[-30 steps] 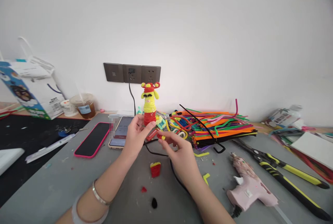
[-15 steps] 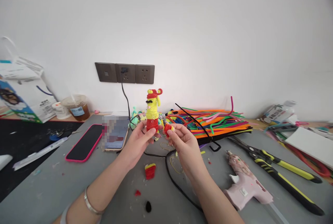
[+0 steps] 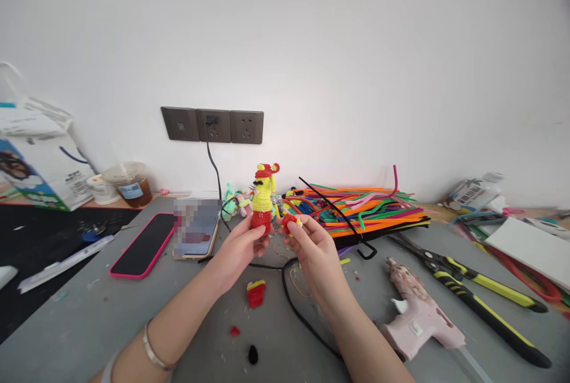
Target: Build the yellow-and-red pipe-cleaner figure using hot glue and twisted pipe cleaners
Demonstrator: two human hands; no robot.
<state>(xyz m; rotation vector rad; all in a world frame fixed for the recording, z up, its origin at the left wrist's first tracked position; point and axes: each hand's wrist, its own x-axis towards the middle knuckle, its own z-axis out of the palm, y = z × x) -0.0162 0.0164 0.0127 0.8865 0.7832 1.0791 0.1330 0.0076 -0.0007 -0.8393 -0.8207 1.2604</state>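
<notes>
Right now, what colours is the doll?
The doll is mostly yellow and red, clearest in the head view.

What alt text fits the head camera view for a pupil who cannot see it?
A person's left hand holds a red-and-yellow fuzzy figure; the right hand holds a small red-and-yellow piece beside it. On the grey table lies a pink glue gun, with colourful pipe cleaners behind.

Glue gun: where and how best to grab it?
By the handle, I'd say, coming from the near left with the right hand once it's free: the glue gun lies on its side, handle jutting near-left beside the right forearm, nozzle pointing away toward the wall.
</notes>
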